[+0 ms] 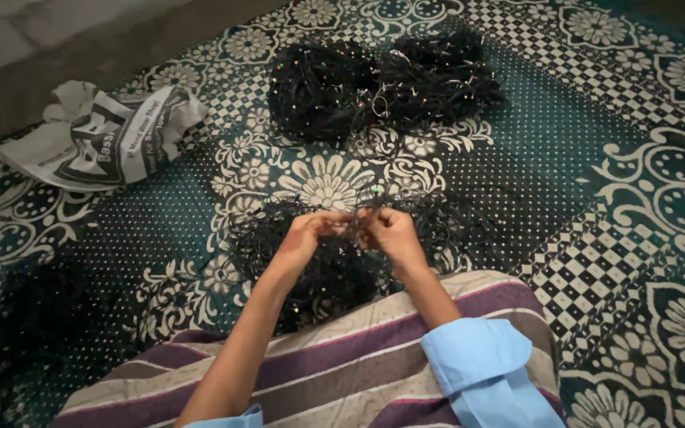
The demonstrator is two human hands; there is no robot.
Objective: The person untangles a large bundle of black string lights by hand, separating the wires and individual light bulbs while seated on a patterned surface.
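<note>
Two hands meet over the middle of the patterned mat (612, 158), seen from the head camera looking straight down. Left hand (304, 234) and right hand (390, 230) sit close together, fingertips almost touching, each pinching thin black strands out of the loose tangle of black wire (327, 269) lying just beneath them. That tangle spreads across the mat right in front of the person's lap, which is draped in striped cloth (342, 372) of purple, brown and cream. Rolled light-blue sleeves (477, 357) show on the forearms. Further out, toward the mat's far edge, sits a bigger bundle of black wire (382, 83), dotted with tiny pale specks and cinched in the middle like a bow. Off at the mat's far left edge, a crumpled white printed bag (105, 139) lies partly on the bare concrete floor (41, 40). A darker heap at the near left corner is too dim to tell.
</note>
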